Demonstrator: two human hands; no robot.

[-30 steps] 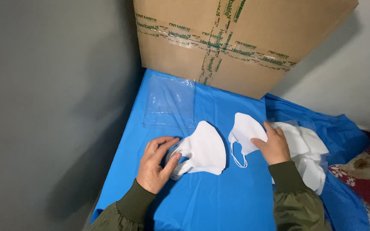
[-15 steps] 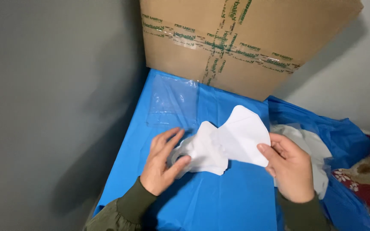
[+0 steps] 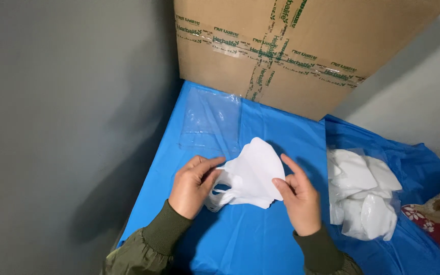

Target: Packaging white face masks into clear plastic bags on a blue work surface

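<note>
Item: small stack of white folded face masks (image 3: 253,173), centre of the frame, resting on the blue plastic sheet (image 3: 260,244) that covers my worktop. My left hand (image 3: 192,186) pinches the stack's left edge, thumb and fingers closed on it where the ear loops bunch; my right hand (image 3: 299,201) steadies the right edge, forefinger raised along the top mask and thumb at its lower corner, closed only lightly. Adjacent: one empty clear plastic sleeve (image 3: 211,119) lying flat above and to the left; a clear bag of more white masks (image 3: 362,193) at the right; a taped cardboard box (image 3: 301,51) across the top of the frame. Risks, as I judge them: the masks may slide out of line, my right hand holding only the edge; a loose ear loop may snag on my left fingers and drag a lower mask askew; the slick sheet may let the whole stack skate toward the box.
</note>
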